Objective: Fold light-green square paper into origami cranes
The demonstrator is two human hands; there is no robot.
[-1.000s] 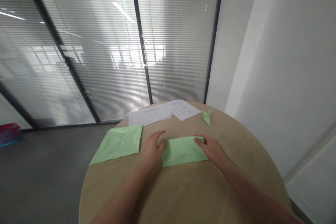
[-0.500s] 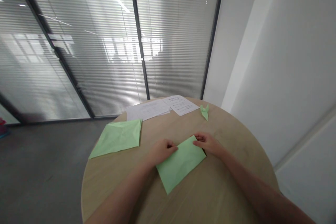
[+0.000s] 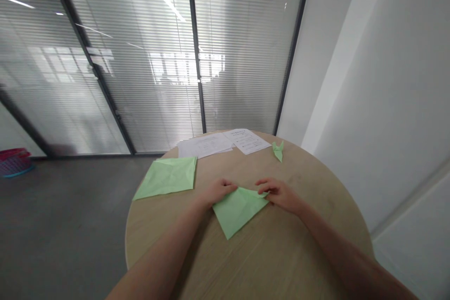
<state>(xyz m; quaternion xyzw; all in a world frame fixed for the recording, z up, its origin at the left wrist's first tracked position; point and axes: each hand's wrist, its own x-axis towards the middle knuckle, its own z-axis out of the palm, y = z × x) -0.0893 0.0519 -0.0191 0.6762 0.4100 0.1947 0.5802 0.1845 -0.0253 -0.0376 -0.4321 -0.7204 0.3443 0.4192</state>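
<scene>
A folded sheet of light green paper (image 3: 239, 211) lies on the round wooden table in front of me. My left hand (image 3: 220, 192) grips its upper left edge, with the thumb along the top and the fingers curled. At the right corner, my right hand (image 3: 276, 193) pinches the paper between thumb and fingers, and a flap there is turned over. Part of the paper's left edge is hidden under my left hand. Beyond my right hand stands a small folded green paper figure (image 3: 278, 151) with two points on top.
A stack of green paper sheets (image 3: 168, 177) rests at the table's left edge. Printed white papers (image 3: 248, 141) lie along the far side of the wooden table (image 3: 288, 253). A pink basket (image 3: 14, 163) is on the floor at far left, by glass panels with blinds.
My right hand has folded the paper's upper right corner over, so the sheet now looks more triangular. My left hand stays on the left edge. The view has shifted slightly left.
</scene>
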